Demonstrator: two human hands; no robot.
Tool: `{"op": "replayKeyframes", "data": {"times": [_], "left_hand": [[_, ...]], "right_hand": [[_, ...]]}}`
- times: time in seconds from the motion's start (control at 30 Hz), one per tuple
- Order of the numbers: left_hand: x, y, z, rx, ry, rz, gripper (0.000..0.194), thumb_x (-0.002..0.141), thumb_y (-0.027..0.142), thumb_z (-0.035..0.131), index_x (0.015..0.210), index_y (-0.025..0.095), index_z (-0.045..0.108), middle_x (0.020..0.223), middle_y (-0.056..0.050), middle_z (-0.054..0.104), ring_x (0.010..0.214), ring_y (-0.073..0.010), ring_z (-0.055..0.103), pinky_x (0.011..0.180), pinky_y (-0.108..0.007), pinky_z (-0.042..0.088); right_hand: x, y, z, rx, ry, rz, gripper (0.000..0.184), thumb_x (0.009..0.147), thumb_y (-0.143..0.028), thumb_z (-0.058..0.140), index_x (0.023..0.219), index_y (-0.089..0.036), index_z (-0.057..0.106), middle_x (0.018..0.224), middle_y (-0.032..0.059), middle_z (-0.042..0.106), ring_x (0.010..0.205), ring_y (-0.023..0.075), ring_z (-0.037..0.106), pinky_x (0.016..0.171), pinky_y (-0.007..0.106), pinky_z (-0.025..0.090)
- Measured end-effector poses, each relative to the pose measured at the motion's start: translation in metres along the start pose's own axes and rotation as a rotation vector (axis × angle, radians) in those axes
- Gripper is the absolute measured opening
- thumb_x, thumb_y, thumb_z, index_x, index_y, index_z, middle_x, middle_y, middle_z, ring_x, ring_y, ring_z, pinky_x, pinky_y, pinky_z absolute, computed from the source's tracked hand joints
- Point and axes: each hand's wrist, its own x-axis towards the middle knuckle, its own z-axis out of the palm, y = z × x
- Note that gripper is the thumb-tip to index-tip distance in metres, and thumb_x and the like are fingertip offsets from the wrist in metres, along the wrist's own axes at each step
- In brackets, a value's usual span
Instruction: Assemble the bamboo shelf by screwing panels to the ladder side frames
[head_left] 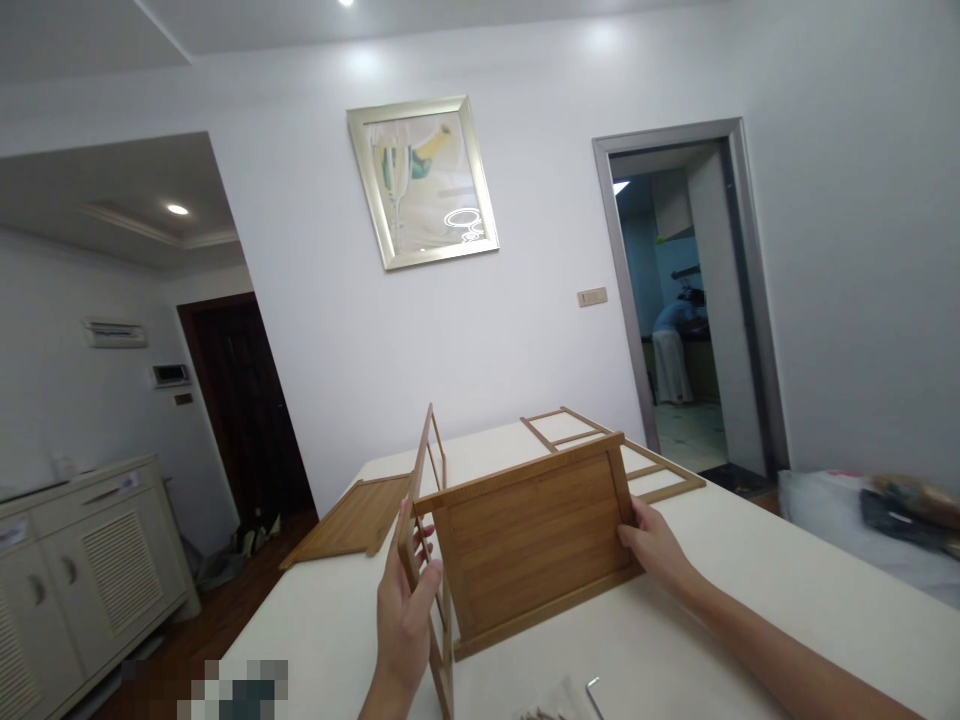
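My left hand [405,610] is wrapped round the edge of a narrow wooden ladder-like frame [444,660], which stands upright on its side. My right hand [658,545] grips the right end of a wooden panel [536,535], its thumb on the near face. The panel is tilted on its long edge over the white table [300,630]. Its left end meets the frame near my left hand; whether the two are joined I cannot tell. Some fingers of my right hand are hidden behind the panel.
Another wooden panel [352,515] lies flat at the table's left. A second ladder-like frame [664,490] lies behind the held panel, at the right. Near the front edge are an Allen key [594,695] and a plastic bag of screws [547,712]. A person [673,345] bends in the room beyond the doorway.
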Motion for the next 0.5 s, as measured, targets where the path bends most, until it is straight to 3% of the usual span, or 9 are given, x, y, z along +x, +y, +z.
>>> {"op": "replayKeyframes", "data": {"times": [0.5], "left_hand": [[-0.0013, 0.0012, -0.0005, 0.014, -0.002, -0.003, 0.071, 0.085, 0.044, 0.063, 0.149, 0.021, 0.040, 0.130, -0.012, 0.062, 0.124, -0.0291, 0.056, 0.107, -0.041, 0.040]], "right_hand": [[0.0000, -0.0024, -0.0003, 0.014, -0.003, 0.015, 0.059, 0.053, -0.022, 0.045, 0.107, -0.017, 0.067, 0.103, 0.0065, 0.075, 0.103, 0.0339, 0.065, 0.084, 0.039, 0.052]]}}
